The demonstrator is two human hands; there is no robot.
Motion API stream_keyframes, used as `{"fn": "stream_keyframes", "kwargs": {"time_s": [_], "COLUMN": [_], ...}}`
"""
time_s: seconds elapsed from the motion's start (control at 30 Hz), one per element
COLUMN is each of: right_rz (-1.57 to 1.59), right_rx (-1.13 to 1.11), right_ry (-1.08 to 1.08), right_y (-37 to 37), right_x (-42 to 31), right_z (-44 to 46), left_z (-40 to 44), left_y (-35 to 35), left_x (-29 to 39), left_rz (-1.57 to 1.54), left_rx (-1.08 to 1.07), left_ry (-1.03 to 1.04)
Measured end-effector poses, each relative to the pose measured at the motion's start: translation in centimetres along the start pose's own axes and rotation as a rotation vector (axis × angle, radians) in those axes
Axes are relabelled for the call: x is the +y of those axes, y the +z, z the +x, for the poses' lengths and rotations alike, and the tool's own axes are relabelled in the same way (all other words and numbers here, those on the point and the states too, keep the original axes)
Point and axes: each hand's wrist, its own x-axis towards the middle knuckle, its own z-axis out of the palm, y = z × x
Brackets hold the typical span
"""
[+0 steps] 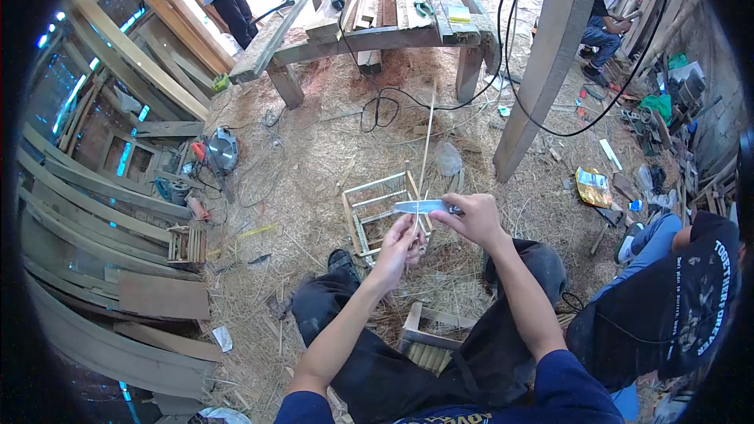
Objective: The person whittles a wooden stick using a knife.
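My right hand (473, 220) is closed round the handle of a knife (424, 206), whose blade points left across a thin strip (429, 141). The strip is long and pale and rises away from me past the blade. Just below the blade, my left hand (400, 250) pinches the strip's near part. Behind both hands a small wooden frame (380, 182) stands on the littered ground, partly hidden by them. A second small wooden piece with slats (428, 338) lies between my legs.
A workbench (361, 45) with boards stands ahead, and a wooden post (543, 71) rises at right. A circular saw (222, 149) lies left. A seated person (660, 298) is close at my right; two other people are farther back. Cables (440, 107) cross the ground.
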Motion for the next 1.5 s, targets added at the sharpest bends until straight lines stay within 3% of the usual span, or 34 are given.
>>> {"fn": "stream_keyframes", "kwargs": {"time_s": [0.3, 0.5, 0.67, 0.77, 0.87, 0.93, 1.07, 1.23, 1.5], "right_rz": [0.058, -0.026, -0.110, -0.111, -0.195, -0.224, -0.118, 0.001, 0.030], "right_rx": [0.009, 0.060, 0.041, 0.256, 0.101, 0.118, 0.000, -0.104, -0.016], "right_ry": [-0.043, -0.130, -0.165, 0.186, 0.177, 0.116, 0.063, 0.051, -0.085], "right_y": [-0.2, -1.0, -1.8, -3.3, -2.9, -3.2, -0.9, 1.4, 0.5], "right_x": [-0.3, 0.6, 0.6, 4.1, 3.4, 2.5, 1.0, -0.9, -0.7], "right_z": [0.4, -0.1, -0.4, 0.1, -0.5, -0.2, 0.3, 0.9, 1.2], "left_z": [1.8, 0.4, -0.9, -2.6, -2.4, -1.9, -0.5, 1.8, 0.6], "left_y": [0.9, 1.7, 1.5, 0.8, -0.8, -2.3, -1.1, -2.0, -0.2], "left_x": [-0.8, 0.1, 0.3, 0.3, -0.8, -0.5, 1.2, 0.5, -0.1], "left_rz": [-0.013, -0.013, -0.022, 0.056, 0.072, 0.120, 0.040, -0.068, 0.030], "left_rx": [-0.003, -0.031, -0.055, -0.089, -0.109, -0.125, 0.056, 0.040, 0.025], "left_ry": [0.094, -0.075, -0.098, -0.135, -0.166, -0.190, -0.092, 0.059, 0.025]}}
